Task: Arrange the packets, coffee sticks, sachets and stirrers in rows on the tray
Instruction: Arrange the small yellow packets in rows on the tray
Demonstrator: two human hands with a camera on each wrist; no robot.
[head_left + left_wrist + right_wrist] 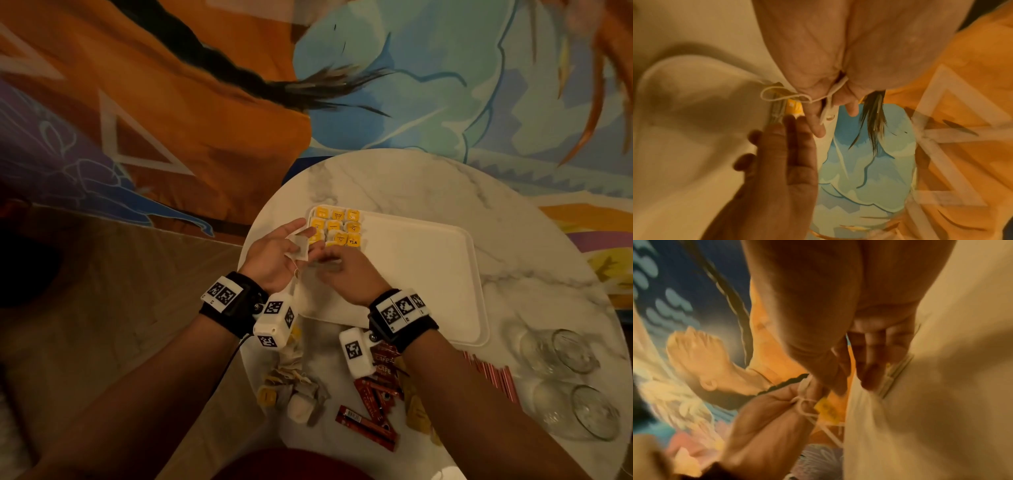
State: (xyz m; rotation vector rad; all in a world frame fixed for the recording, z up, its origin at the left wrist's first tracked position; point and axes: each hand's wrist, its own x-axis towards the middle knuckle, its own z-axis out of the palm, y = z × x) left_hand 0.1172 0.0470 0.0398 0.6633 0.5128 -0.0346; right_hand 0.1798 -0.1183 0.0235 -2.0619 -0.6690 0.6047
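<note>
A white tray (411, 274) lies on a round marble table (394, 178). Several yellow tea packets (339, 226) lie in rows at its far left corner. My left hand (274, 257) hovers at the tray's left edge, palm up, holding a white tea bag (298, 249). The tea bag's string (785, 95) loops out of the palm, and its yellow tag (827, 408) dangles. My right hand (339, 270) reaches in beside it, its fingertips (869, 374) down on the tray just in front of the packet rows. What lies under them is blurred.
Near the table's front edge lie a heap of loose tea bags (294, 387), red coffee sticks (373, 404), yellow sachets (418, 411) and red-and-white stirrers (493, 377). Two glasses (565, 353) lie on their sides at the right. The table's left edge is close to my left wrist.
</note>
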